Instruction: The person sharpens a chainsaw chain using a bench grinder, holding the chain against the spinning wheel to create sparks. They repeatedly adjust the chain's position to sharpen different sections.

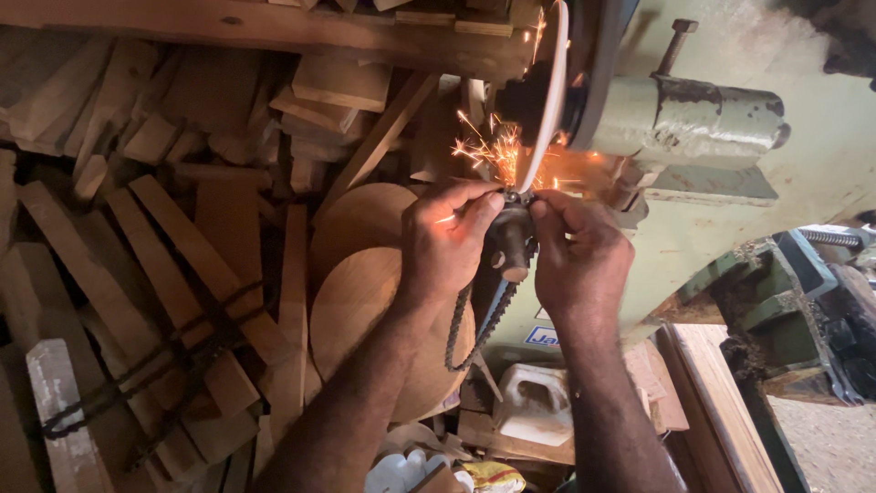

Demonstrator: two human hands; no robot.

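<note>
My left hand and my right hand pinch a saw chain from either side, holding one link up against the edge of a spinning white grinding wheel. Orange sparks fly to the left from the contact point. The rest of the chain hangs down in a loop between my wrists. A dark metal rest with a round knob sits just under the wheel, between my fingers.
The wheel belongs to a green machine on the right. A heap of wooden offcuts and two round wooden discs lie below on the left. A white plastic jug stands under my arms. Dark metal parts sit at right.
</note>
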